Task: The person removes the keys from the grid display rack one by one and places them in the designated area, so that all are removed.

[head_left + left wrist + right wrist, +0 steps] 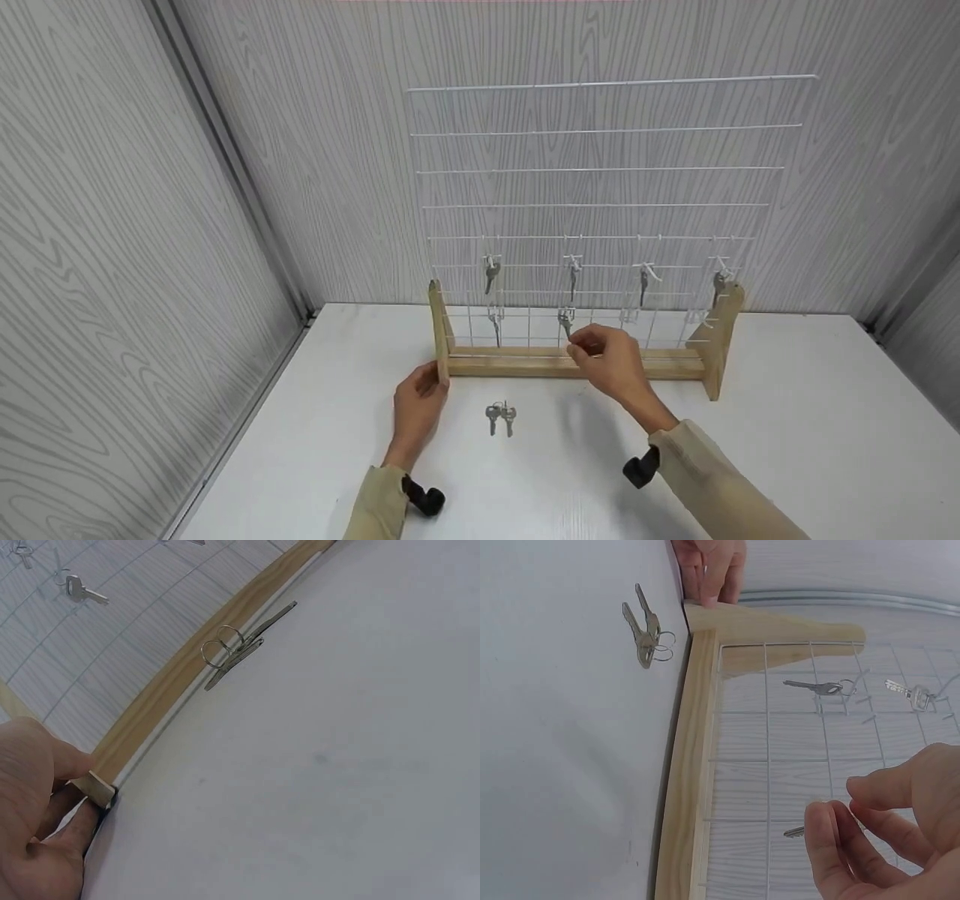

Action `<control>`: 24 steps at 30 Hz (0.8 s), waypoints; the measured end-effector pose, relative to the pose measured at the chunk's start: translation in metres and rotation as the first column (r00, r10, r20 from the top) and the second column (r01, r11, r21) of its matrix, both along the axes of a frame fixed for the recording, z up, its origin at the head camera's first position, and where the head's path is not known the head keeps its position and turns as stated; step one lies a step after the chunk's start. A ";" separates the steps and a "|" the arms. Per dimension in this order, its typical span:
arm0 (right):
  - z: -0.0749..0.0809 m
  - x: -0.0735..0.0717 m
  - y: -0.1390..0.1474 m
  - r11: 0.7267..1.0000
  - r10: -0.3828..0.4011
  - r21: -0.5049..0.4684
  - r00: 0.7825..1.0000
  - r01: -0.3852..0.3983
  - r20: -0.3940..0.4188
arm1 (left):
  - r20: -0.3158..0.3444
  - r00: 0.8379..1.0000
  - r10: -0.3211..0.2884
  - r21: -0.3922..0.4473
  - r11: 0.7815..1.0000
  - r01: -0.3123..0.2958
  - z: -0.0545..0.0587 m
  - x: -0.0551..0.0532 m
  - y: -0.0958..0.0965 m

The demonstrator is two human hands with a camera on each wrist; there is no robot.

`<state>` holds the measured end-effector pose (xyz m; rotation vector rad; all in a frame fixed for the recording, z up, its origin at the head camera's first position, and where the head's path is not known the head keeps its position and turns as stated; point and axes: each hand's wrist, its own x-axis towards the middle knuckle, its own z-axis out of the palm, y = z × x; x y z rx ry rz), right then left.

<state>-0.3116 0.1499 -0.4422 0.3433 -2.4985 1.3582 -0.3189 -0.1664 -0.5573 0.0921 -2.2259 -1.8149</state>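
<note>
My left hand (418,405) grips the left wooden end (439,330) of a white wire grid rack, its thumb and fingers on either side of the board (96,789). My right hand (615,364) is at the lower row, its fingertips close to the tip of a hanging key (565,321). In the right wrist view that key's tip (793,832) shows past the bent fingers, which stand slightly apart; the rest is hidden. Another key (495,330) hangs to its left. Two keys with rings (500,418) lie on the table before the rack.
Several keys hang from hooks in the upper row, among them one at far left (491,276) and one at far right (719,283). Lower hooks (697,318) at the right carry no key. A wooden base bar (517,366) runs along the white table (360,337). Panel walls stand behind and beside.
</note>
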 end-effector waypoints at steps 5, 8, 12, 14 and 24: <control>0.004 -0.007 0.000 1.000 -0.022 -0.005 0.998 0.022 -0.053 | 0.001 1.000 -0.002 0.006 1.000 0.002 -0.001 0.000 -0.001; 0.005 -0.012 0.000 0.999 -0.032 -0.012 0.996 0.031 -0.083 | 0.001 1.000 0.004 -0.001 1.000 -0.004 0.000 0.001 -0.001; 0.007 -0.021 -0.002 0.999 -0.037 -0.019 0.993 0.035 -0.114 | -0.002 1.000 -0.002 0.002 1.000 0.002 0.000 0.001 -0.001; 0.008 -0.025 -0.003 0.999 -0.037 -0.020 0.990 0.034 -0.135 | -0.002 1.000 -0.010 0.010 1.000 0.010 0.000 0.001 -0.001; 0.007 -0.038 -0.011 0.998 -0.054 -0.029 0.981 0.049 -0.189 | 0.003 1.000 -0.021 0.008 1.000 0.021 -0.004 0.000 -0.002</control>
